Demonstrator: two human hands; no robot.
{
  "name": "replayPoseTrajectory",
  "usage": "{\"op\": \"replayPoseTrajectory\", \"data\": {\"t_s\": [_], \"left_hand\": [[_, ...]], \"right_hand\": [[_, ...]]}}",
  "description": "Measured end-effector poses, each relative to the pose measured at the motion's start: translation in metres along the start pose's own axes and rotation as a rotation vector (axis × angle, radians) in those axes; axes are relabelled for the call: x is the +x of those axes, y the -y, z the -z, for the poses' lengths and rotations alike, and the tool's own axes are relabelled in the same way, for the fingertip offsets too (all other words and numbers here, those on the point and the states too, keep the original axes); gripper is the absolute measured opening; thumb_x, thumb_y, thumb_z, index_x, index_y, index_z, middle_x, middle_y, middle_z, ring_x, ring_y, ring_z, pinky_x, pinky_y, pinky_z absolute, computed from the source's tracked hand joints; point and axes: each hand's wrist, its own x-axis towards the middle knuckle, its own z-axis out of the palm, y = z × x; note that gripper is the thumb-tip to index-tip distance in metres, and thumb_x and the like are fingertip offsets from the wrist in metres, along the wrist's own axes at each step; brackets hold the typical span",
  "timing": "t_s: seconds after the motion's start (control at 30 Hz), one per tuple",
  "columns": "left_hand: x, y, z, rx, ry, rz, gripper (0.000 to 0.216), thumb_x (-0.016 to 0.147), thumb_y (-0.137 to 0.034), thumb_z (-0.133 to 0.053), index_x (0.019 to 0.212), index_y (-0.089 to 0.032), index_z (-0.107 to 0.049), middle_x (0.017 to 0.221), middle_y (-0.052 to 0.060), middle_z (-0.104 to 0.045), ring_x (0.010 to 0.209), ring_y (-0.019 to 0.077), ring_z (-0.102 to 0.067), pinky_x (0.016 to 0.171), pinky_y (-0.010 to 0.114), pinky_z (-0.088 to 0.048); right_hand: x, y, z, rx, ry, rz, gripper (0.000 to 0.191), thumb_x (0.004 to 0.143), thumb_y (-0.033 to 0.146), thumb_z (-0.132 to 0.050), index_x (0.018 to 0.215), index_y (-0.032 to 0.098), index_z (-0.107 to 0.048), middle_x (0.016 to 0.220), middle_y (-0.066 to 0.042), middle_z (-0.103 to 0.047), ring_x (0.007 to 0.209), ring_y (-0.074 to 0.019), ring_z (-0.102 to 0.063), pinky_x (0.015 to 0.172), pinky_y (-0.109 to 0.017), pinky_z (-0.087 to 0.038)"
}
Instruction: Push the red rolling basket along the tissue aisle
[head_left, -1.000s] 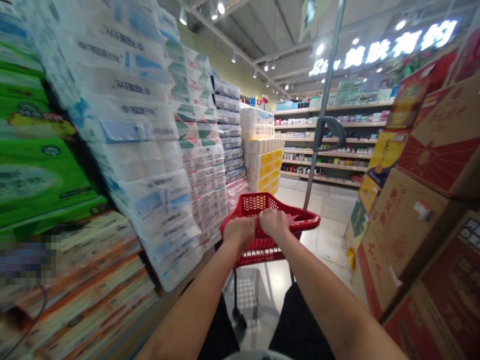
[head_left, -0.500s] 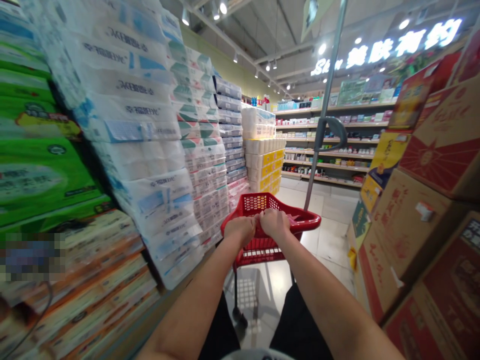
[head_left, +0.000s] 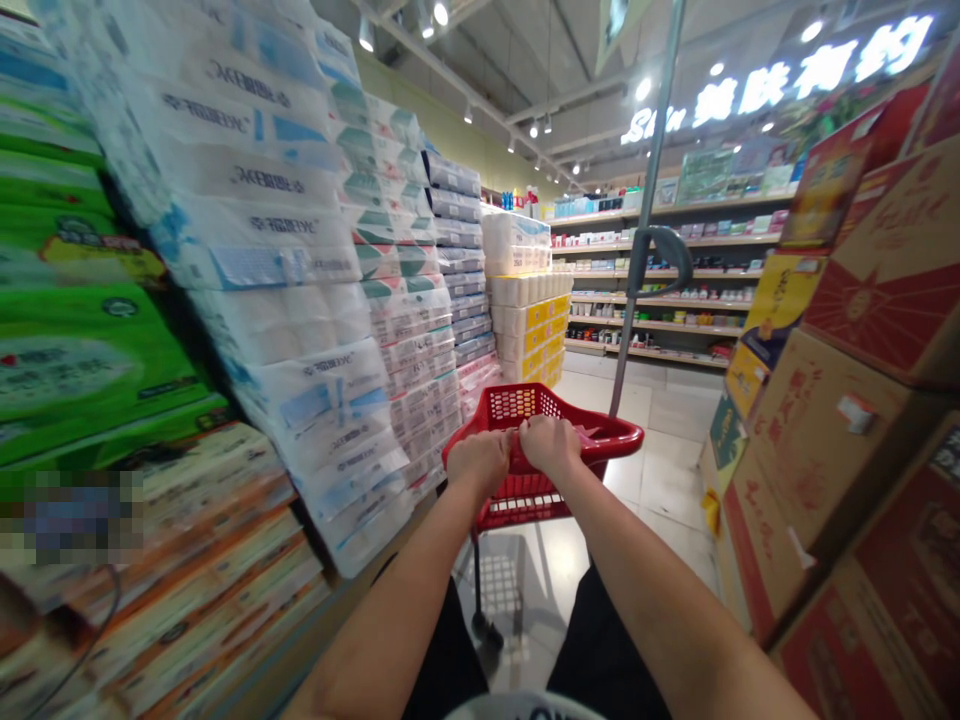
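Note:
A red plastic shopping cart [head_left: 517,512] stands straight in front of me in the aisle. My left hand [head_left: 480,460] is wrapped round the left part of its handle. Close beside it, my right hand [head_left: 551,445] grips the handle near the middle, fingers closed over the bar. A grey metal pole [head_left: 637,250] with a hook-shaped grip rises from the cart's right side. Both palms and the bar under them are hidden. Through the basket's mesh I cannot make out clear contents.
Tall stacks of wrapped tissue packs [head_left: 330,400] line the left side, with green packs [head_left: 97,330] nearest. Cardboard cartons [head_left: 832,440] are piled on the right. A tiled floor [head_left: 652,480] runs between them towards stocked shelves [head_left: 675,275] at the back.
The view has shifted very slightly, with the side stacks moving a little in the picture. Both hands keep the same grip on the cart's handle.

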Motion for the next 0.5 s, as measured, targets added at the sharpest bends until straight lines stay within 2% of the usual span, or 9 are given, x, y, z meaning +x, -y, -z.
{"op": "replayPoseTrajectory", "data": {"t_s": [0.1, 0.17, 0.3, 0.37, 0.4, 0.5], "left_hand": [[-0.013, 0.001, -0.005, 0.059, -0.165, -0.109, 0.052, 0.098, -0.044, -0.017, 0.101, -0.021, -0.063, 0.1, 0.01, -0.066, 0.097, 0.0234, -0.059, 0.085, 0.038, -0.039], [-0.016, 0.001, -0.006, 0.063, -0.187, -0.136, 0.051, 0.098, -0.042, -0.016, 0.102, -0.021, -0.063, 0.102, 0.01, -0.066, 0.098, 0.0234, -0.058, 0.086, 0.038, -0.038], [0.0, 0.003, 0.003, -0.009, 0.022, -0.03, 0.061, 0.097, -0.049, -0.009, 0.092, -0.024, -0.065, 0.094, 0.007, -0.069, 0.084, 0.021, -0.061, 0.074, 0.034, -0.041], [0.004, 0.004, 0.004, -0.027, 0.069, -0.009, 0.063, 0.096, -0.051, -0.009, 0.091, -0.025, -0.066, 0.092, 0.006, -0.069, 0.081, 0.0206, -0.062, 0.071, 0.034, -0.041], [0.002, 0.004, 0.002, -0.019, 0.037, -0.017, 0.061, 0.096, -0.05, -0.01, 0.092, -0.024, -0.065, 0.093, 0.007, -0.069, 0.082, 0.021, -0.062, 0.072, 0.034, -0.041], [-0.014, 0.005, -0.008, 0.038, -0.172, -0.099, 0.052, 0.098, -0.042, -0.015, 0.101, -0.022, -0.063, 0.1, 0.009, -0.067, 0.095, 0.0232, -0.058, 0.084, 0.038, -0.039]], "right_hand": [[0.0, -0.001, 0.0, 0.001, 0.003, 0.004, 0.045, 0.095, 0.035, -0.032, 0.096, 0.015, -0.072, 0.099, -0.016, -0.072, 0.093, -0.028, -0.068, 0.083, -0.039, -0.047], [0.001, -0.002, -0.001, 0.01, -0.001, 0.007, 0.045, 0.095, 0.036, -0.032, 0.095, 0.016, -0.072, 0.098, -0.016, -0.072, 0.092, -0.0283, -0.068, 0.082, -0.039, -0.048], [0.001, -0.002, -0.002, 0.01, -0.011, 0.002, 0.044, 0.095, 0.036, -0.033, 0.094, 0.016, -0.072, 0.096, -0.015, -0.072, 0.091, -0.0276, -0.068, 0.084, -0.039, -0.047], [0.001, -0.002, -0.002, 0.009, -0.011, 0.004, 0.044, 0.096, 0.036, -0.033, 0.093, 0.016, -0.072, 0.096, -0.016, -0.072, 0.091, -0.0272, -0.068, 0.085, -0.039, -0.046], [0.0, -0.001, -0.002, 0.01, -0.013, 0.007, 0.044, 0.095, 0.036, -0.034, 0.093, 0.015, -0.072, 0.095, -0.016, -0.072, 0.092, -0.0272, -0.068, 0.085, -0.038, -0.046], [0.0, -0.001, -0.002, 0.009, -0.023, 0.017, 0.044, 0.095, 0.036, -0.033, 0.093, 0.015, -0.072, 0.096, -0.016, -0.072, 0.091, -0.0275, -0.068, 0.084, -0.039, -0.047]]}}
